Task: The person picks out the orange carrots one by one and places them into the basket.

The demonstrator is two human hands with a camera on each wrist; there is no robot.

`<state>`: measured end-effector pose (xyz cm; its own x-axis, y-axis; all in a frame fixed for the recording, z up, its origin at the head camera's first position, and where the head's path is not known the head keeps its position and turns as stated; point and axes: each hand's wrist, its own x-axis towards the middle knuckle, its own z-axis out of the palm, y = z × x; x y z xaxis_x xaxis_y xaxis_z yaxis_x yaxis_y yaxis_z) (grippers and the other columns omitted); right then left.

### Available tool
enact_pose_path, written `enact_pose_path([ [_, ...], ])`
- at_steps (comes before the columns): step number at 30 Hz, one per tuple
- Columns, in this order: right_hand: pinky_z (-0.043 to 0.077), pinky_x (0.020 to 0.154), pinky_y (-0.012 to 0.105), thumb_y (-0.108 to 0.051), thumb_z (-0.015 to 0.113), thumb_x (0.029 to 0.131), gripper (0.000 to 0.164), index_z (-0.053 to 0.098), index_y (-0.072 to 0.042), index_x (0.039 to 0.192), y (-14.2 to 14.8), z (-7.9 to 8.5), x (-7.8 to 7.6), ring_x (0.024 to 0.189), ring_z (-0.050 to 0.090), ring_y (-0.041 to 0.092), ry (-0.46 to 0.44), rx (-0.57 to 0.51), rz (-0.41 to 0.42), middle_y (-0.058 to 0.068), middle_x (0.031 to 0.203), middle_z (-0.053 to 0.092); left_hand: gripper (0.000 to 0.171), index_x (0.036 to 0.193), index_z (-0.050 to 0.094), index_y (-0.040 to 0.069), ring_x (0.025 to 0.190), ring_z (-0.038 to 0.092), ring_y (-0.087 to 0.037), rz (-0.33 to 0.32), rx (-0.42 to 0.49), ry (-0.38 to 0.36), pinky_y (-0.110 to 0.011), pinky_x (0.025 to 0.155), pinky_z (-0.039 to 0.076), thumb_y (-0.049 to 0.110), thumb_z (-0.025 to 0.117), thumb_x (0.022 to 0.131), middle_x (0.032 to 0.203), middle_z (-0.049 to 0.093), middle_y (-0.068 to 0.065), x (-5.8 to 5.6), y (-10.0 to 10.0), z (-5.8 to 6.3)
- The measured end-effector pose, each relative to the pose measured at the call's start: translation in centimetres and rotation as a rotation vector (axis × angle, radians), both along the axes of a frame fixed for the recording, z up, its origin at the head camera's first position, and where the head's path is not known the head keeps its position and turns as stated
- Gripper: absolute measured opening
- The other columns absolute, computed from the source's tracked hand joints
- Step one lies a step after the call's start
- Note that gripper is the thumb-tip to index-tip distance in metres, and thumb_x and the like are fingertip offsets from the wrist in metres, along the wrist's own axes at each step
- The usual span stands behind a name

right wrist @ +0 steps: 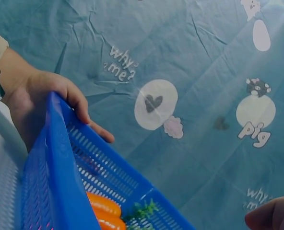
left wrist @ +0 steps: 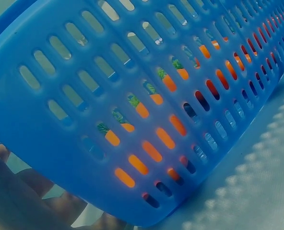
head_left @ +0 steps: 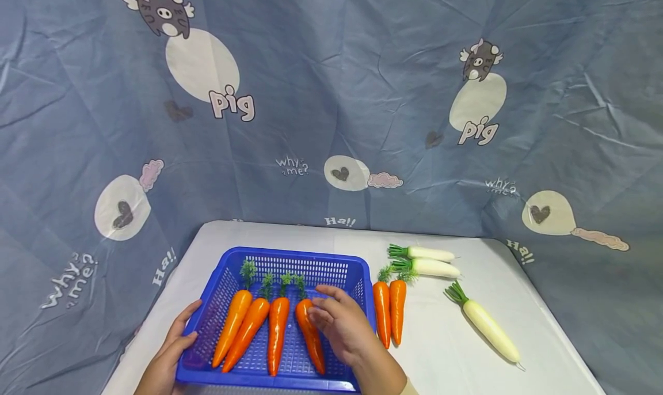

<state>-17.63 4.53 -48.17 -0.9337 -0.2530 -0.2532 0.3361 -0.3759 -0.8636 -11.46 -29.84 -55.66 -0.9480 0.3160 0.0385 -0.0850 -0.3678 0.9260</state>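
Probably light, hard and a bit slippery, so best to pinch the shiny carrot (head_left: 313, 343) round its fat top (not by the feathery leaves (head_left: 300, 285)). Lying last on the right in the blue basket (head_left: 300, 253), by the loose, parted fingers of the right hand (head_left: 344, 329), cannot tell if touching, with the left hand (head_left: 168, 352) clamped on the basket's side.

Left grip (head_left: 168, 352) clasped — right grip (head_left: 344, 329) loose

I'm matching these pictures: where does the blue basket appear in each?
Head: the blue basket sits at the bottom, mostly left of centre.
Left wrist: the basket wall fills most of the picture.
Right wrist: the basket rim is bottom left.
Shared landmark: carrots inside it.
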Motion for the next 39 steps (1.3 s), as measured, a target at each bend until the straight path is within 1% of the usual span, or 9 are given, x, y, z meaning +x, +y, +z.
enact_pose_path([
  [6, 0.056, 0.086, 0.027, -0.008, 0.065, 0.095, 0.049, 0.049, 0.003, 0.14, 0.4, 0.0, 0.1, 0.084, 0.067, 0.011, 0.005, -0.011, 0.015, 0.01, 0.108, 0.065, 0.055, 0.163, 0.009, 0.036, 0.129, 0.058, -0.005, -0.002, 0.0, -0.012, -0.036, 0.103, 0.055, 0.016, 0.024, 0.115, 0.144, 0.048, 0.025, -0.1, -0.1, 0.0],
  [11, 0.056, 0.089, 0.029, -0.009, 0.066, 0.095, 0.048, 0.049, 0.003, 0.139, 0.8, 0.0, 0.4, 0.088, 0.068, 0.013, 0.011, -0.02, 0.022, 0.01, 0.107, 0.066, 0.055, 0.164, 0.007, 0.037, 0.13, 0.057, -0.002, -0.035, 0.014, -0.013, -0.034, 0.104, 0.054, 0.016, 0.024, 0.115, 0.144, 0.047, 0.027, -0.2, -0.3, -0.2],
  [14, 0.056, 0.09, 0.03, -0.009, 0.065, 0.095, 0.046, 0.05, 0.003, 0.137, 1.2, 0.0, 0.6, 0.089, 0.069, 0.014, 0.019, -0.021, 0.021, 0.007, 0.103, 0.066, 0.055, 0.164, 0.006, 0.038, 0.13, 0.056, -0.001, -0.043, 0.006, -0.024, -0.033, 0.104, 0.054, 0.017, 0.024, 0.115, 0.144, 0.047, 0.028, -0.2, -0.4, -0.3],
  [18, 0.055, 0.09, 0.031, -0.008, 0.064, 0.096, 0.043, 0.052, 0.002, 0.135, 1.6, -0.1, 0.7, 0.091, 0.069, 0.015, 0.034, -0.013, 0.023, 0.003, 0.098, 0.066, 0.056, 0.164, 0.006, 0.038, 0.13, 0.056, 0.0, -0.053, 0.006, -0.013, -0.033, 0.105, 0.053, 0.017, 0.023, 0.115, 0.145, 0.046, 0.028, -0.2, -0.4, -0.3],
  [23, 0.055, 0.091, 0.031, -0.009, 0.064, 0.096, 0.046, 0.05, 0.005, 0.137, 2.3, -0.1, 0.7, 0.094, 0.069, 0.016, 0.043, -0.01, 0.03, 0.005, 0.103, 0.065, 0.055, 0.163, 0.008, 0.037, 0.13, 0.056, -0.002, -0.049, 0.015, 0.001, -0.034, 0.104, 0.054, 0.016, 0.023, 0.115, 0.145, 0.047, 0.027, -0.3, -0.4, -0.3],
  [27, 0.055, 0.093, 0.032, -0.009, 0.062, 0.098, 0.041, 0.052, 0.003, 0.135, 2.8, 0.1, 0.7, 0.095, 0.068, 0.016, 0.058, -0.003, 0.031, 0.005, 0.106, 0.065, 0.055, 0.163, 0.008, 0.037, 0.132, 0.055, -0.002, -0.057, 0.027, 0.015, -0.033, 0.106, 0.053, 0.016, 0.023, 0.115, 0.146, 0.047, 0.027, -0.3, -0.3, -0.4],
  [31, 0.055, 0.094, 0.032, -0.008, 0.06, 0.099, 0.037, 0.053, 0.0, 0.134, 3.4, 0.3, 0.6, 0.097, 0.068, 0.017, 0.072, 0.005, 0.036, 0.006, 0.108, 0.065, 0.055, 0.164, 0.009, 0.037, 0.13, 0.056, -0.001, -0.039, 0.015, 0.009, -0.033, 0.105, 0.053, 0.016, 0.024, 0.115, 0.144, 0.048, 0.027, -0.2, -0.3, -0.4],
  [36, 0.056, 0.094, 0.031, -0.007, 0.059, 0.098, 0.04, 0.051, 0.003, 0.136, 4.3, 0.4, 0.4, 0.098, 0.068, 0.018, 0.087, 0.015, 0.026, 0.008, 0.111, 0.064, 0.056, 0.164, 0.008, 0.036, 0.13, 0.056, 0.0, -0.013, -0.009, 0.015, -0.031, 0.104, 0.053, 0.016, 0.024, 0.115, 0.145, 0.047, 0.027, -0.1, -0.1, -0.4],
  [39, 0.056, 0.094, 0.031, -0.006, 0.058, 0.099, 0.036, 0.052, 0.002, 0.134, 4.8, 0.4, 0.3, 0.099, 0.069, 0.018, 0.098, 0.013, 0.013, 0.008, 0.111, 0.063, 0.056, 0.165, 0.007, 0.034, 0.13, 0.056, -0.001, 0.0, -0.014, 0.012, -0.03, 0.104, 0.053, 0.016, 0.024, 0.115, 0.145, 0.048, 0.025, -0.1, 0.0, -0.3],
])
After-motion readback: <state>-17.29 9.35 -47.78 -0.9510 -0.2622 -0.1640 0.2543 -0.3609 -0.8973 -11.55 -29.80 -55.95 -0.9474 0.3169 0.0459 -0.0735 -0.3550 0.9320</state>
